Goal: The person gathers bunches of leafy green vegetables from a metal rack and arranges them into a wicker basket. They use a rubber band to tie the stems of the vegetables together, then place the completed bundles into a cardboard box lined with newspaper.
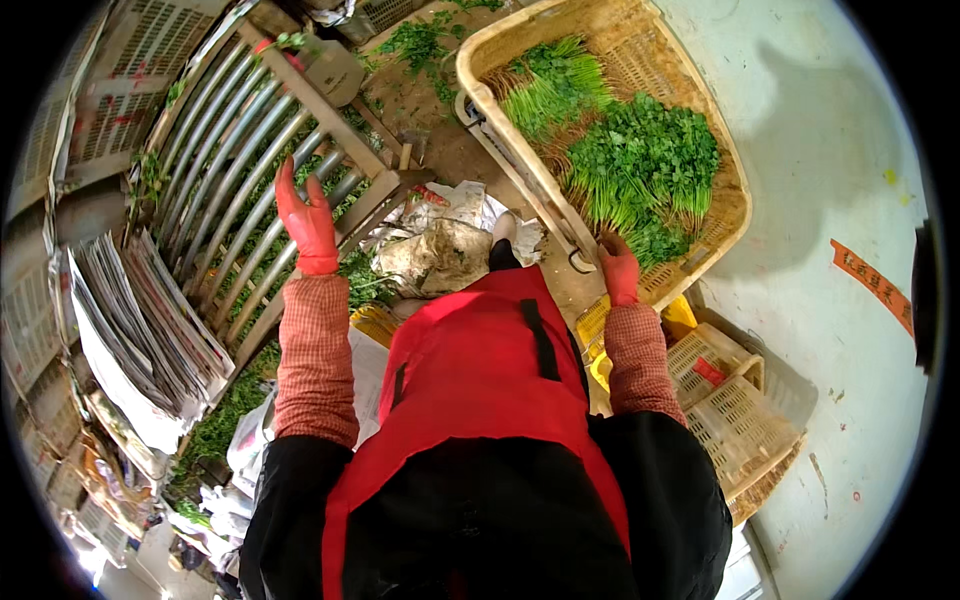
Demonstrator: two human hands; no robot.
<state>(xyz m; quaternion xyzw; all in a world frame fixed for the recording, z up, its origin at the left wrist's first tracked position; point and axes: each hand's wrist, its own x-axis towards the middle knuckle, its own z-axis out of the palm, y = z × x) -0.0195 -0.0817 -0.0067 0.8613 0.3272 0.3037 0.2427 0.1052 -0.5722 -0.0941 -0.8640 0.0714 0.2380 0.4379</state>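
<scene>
My left hand (307, 222), in an orange-red glove, is raised in front of a slatted rack of metal bars (250, 185). Its fingers are apart and nothing is in them. To the right, my right hand (619, 272), gloved the same way, grips the near left corner of a worn yellow plastic crate (640, 62); its fingertips are partly hidden at the rim. Inside the crate lie bunches of leafy greens with thin pale-green stems (640, 160), some with brownish roots showing. The crate stands tilted in the view beside the pale wall.
A stack of folded newspapers (150, 335) leans at the left. Crumpled dirty sacking (440, 250) and loose greens (415, 45) lie on the brown floor. Smaller yellowish crates (740, 420) stand at lower right by the pale wall (830, 130). White plastic bags (250, 440) sit lower left.
</scene>
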